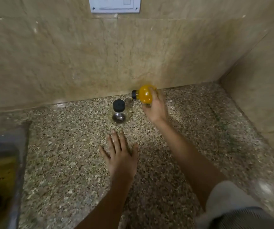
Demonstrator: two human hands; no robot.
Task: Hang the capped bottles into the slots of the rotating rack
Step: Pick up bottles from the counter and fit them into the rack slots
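A small round bottle of yellow powder (144,94) with a black cap is tilted on its side, cap pointing left, near the back wall. My right hand (156,107) grips it from the right, fingers curled round its body. A clear bottle with a black cap and dark contents (119,113) stands upright on the speckled counter, just left of the yellow one. My left hand (120,154) hovers flat with fingers spread, a little in front of the clear bottle, holding nothing. No rack is in view.
The speckled granite counter (199,129) meets beige tiled walls at the back and right. A steel sink (2,162) lies at the left edge. A white wall socket (114,4) sits high on the back wall.
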